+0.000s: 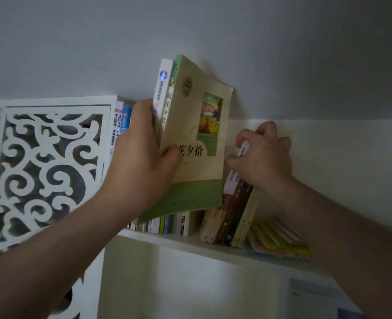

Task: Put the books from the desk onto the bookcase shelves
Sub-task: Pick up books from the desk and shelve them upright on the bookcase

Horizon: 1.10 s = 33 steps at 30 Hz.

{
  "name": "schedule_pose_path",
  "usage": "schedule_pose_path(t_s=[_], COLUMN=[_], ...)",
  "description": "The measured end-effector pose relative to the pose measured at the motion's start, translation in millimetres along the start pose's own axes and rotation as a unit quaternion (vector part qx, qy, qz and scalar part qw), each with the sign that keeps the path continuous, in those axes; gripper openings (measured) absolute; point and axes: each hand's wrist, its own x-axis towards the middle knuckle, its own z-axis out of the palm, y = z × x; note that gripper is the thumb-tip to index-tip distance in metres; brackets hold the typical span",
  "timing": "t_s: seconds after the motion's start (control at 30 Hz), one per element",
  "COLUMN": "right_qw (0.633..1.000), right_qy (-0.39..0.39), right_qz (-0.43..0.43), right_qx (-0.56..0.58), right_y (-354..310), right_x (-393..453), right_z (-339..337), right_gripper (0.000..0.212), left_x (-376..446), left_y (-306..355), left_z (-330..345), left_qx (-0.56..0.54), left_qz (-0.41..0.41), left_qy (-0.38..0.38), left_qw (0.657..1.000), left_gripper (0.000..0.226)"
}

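Left hand point(144, 157): two books gripped together, thumb across the front cover of the green book point(197, 134), a white book point(161, 88) behind it. Both are held upright, slightly tilted, above the shelf point(190, 244), lower edges overlapping the row already there. Right hand point(264, 155): fingers curled over the tops of the leaning books point(234, 208), which are tilted rightward. Just right of those, a flat stack point(280, 240) is seen on the shelf. Small upright books point(167, 223) stand behind the green book's lower edge. At left, a white carved panel point(47, 171), with more spines point(119, 125) just beside it. Wall point(282, 54) behind.
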Motion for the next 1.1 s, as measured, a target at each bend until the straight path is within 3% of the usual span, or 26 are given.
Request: schedule_pose_path(t_s=[0.23, 0.5, 0.6, 0.67, 0.77, 0.83, 0.97, 1.03, 1.1], right_qw=[0.999, 0.994, 0.984, 0.98, 0.962, 0.953, 0.956, 0.955, 0.957], right_qy=[-0.007, 0.069, 0.092, 0.077, -0.008, -0.043, -0.028, -0.014, 0.004], right_qz=[0.031, -0.052, -0.117, -0.121, 0.007, 0.029, -0.015, -0.005, 0.011], right_qx=[-0.009, 0.073, 0.099, 0.138, 0.272, 0.298, 0.29, 0.297, 0.289], right_y=[60.9, 40.5, 19.6, 11.3, 10.6, 12.0, 12.6, 9.8, 4.6], right_x=[3.1, -16.2, -21.7, -26.9, -41.6, -51.0, -44.1, -38.8, -38.1], right_z=[-31.8, -24.8, -11.4, 0.7, 24.3, 39.3, 52.3, 58.1, 65.6], right_gripper=[0.033, 0.037, 0.06, 0.088, 0.126, 0.124, 0.088, 0.084, 0.089], left_x=[0.0, -11.5, -28.3, -31.4, -31.4, -36.1, -33.2, -27.5, -20.6], left_y=[14.7, -18.2, -34.8, -54.0, -73.9, -83.7, -96.8, -108.6, -121.5], left_z=[36.2, 115.1, 129.2, 131.7, 121.5, 117.8, 108.2, 96.8, 87.5], left_qx=[0.055, 0.025, 0.077, 0.189, 0.27, 0.267, 0.248, 0.297, 0.37], left_qz=[0.02, -0.034, 0.049, 0.129, 0.121, 0.146, 0.17, 0.187, 0.233], left_qy=[0.003, -0.052, -0.073, -0.071, -0.085, -0.078, -0.146, -0.199, -0.205], left_qw=[0.998, 0.998, 0.993, 0.971, 0.951, 0.949, 0.942, 0.915, 0.876], left_gripper=[0.043, 0.046, 0.059, 0.066, 0.072, 0.072, 0.077, 0.084, 0.094])
